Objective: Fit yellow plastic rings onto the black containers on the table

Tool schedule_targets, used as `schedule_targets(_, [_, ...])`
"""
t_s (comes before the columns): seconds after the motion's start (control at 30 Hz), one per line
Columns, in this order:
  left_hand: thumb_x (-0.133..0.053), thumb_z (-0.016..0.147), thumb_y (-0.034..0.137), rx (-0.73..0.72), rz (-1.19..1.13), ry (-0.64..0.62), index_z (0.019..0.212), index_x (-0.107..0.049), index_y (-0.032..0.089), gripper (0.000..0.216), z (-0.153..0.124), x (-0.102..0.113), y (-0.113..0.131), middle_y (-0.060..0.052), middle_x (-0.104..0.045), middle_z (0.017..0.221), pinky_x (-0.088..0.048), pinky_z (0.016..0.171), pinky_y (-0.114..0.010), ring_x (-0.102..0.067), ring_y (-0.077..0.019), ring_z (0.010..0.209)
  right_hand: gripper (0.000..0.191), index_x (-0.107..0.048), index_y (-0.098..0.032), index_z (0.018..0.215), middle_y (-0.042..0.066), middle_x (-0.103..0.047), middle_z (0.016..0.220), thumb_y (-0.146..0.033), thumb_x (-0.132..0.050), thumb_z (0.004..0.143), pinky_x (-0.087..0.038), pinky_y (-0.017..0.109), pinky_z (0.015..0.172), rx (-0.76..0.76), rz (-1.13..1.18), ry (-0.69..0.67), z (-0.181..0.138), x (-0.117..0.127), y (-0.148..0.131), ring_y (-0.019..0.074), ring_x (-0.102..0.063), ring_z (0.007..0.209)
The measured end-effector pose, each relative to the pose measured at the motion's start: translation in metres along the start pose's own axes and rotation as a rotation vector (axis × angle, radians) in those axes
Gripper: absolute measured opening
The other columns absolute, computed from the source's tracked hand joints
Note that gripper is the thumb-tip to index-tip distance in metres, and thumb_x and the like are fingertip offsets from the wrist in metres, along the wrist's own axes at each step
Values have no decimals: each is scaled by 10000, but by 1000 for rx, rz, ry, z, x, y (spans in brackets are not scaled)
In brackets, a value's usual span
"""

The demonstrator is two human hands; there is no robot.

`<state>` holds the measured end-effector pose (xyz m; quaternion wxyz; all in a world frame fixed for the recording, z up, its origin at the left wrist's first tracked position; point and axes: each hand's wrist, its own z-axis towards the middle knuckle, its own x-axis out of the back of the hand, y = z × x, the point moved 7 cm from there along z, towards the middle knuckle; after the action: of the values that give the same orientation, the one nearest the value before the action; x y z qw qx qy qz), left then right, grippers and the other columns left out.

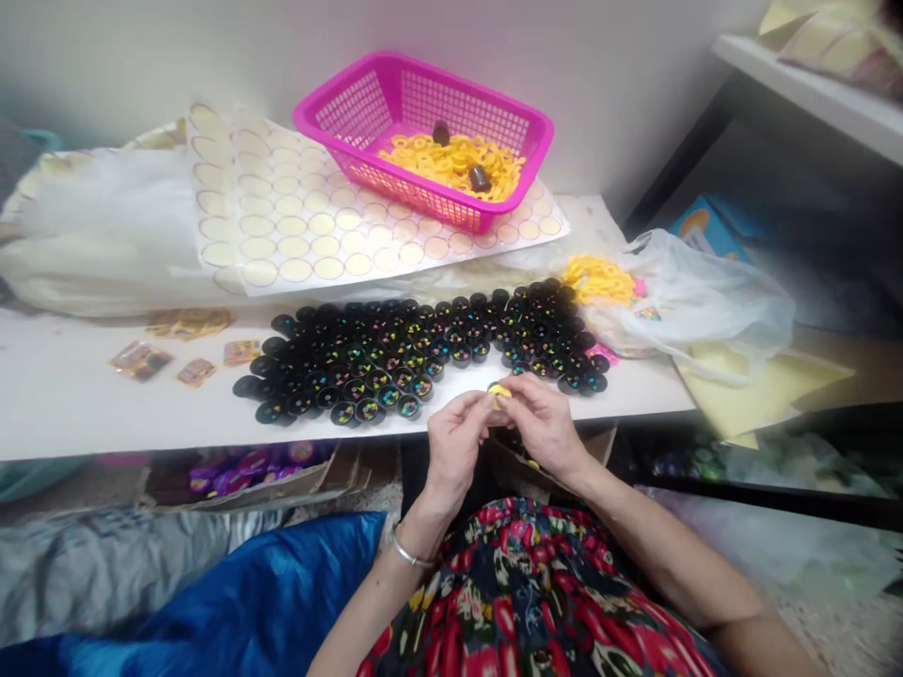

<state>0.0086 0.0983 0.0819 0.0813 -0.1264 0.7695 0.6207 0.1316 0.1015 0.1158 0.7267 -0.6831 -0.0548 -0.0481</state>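
At the front edge of the white table, my left hand (453,440) and my right hand (548,428) meet, fingers closed in a pinch. Between the fingertips shows a small yellow piece (500,389) with a dark rim beside it; the fingers cover most of it. Just beyond my hands, a large group of small black cups (388,396) stands packed together. Bright coloured bits show inside the cups.
A pink basket (423,195) of yellow rings (458,155) and two dark cups sits on sticker sheets (282,226) at the back. Yellow rings and a clear plastic bag (712,291) lie right. Small printed packets (196,372) lie left. Below is a box of purple items (246,470).
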Motion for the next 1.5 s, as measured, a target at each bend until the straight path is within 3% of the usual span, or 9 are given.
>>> schedule_targets(0.2, [-697,643,249,52,-13,7,649,-670,115,138,22,-6,5,27,-573,554,-368,481,-159,-443,-39,470,202,-605,-190,977,23,-503,854,-194,-571,778,-437,239,616,120,-191,-41,1,0,-6,118,-498,689])
schedule_targets(0.4, [-675,654,270,-9,116,-3,649,-676,124,146,31,-9,2,22,-591,582,-408,534,-174,-512,-75,549,186,-568,-179,985,42,-498,858,-189,-525,804,-435,272,697,236,-385,-5,0,1,-3,161,-514,782])
schedule_targets(0.6, [-639,697,331,-96,238,19,675,-679,135,201,33,-8,-1,19,-584,597,-418,543,-184,-516,-92,571,172,-536,-201,990,50,-488,870,-253,-492,832,-434,277,675,193,-551,1,2,1,8,176,-514,772])
schedule_targets(0.9, [-614,729,351,-142,360,5,747,-697,149,219,42,-5,-7,-12,-643,710,-444,631,-211,-569,-127,682,156,-553,-197,954,52,-525,840,-258,-463,843,-428,271,682,121,-607,1,8,-3,14,180,-535,758])
schedule_targets(1.1, [-596,754,346,-187,448,-2,728,-694,156,216,40,-4,-3,-4,-620,696,-431,634,-209,-553,-117,667,224,-575,-177,998,52,-586,850,-305,-453,861,-431,268,714,56,-336,54,3,-5,22,168,-549,781])
schedule_targets(1.3, [-580,778,328,-304,538,58,726,-694,169,202,43,2,5,-14,-620,725,-434,683,-228,-553,-123,702,378,-592,-189,867,-40,-500,535,-500,-378,868,-348,195,365,-279,92,57,11,-22,38,80,-443,374])
schedule_targets(1.5, [-530,811,358,-286,488,204,837,-678,164,246,47,11,0,-36,-635,797,-450,723,-243,-580,-140,768,397,-555,-171,760,-35,-505,393,-547,-439,809,-273,171,245,-513,335,110,30,-40,57,93,-436,275])
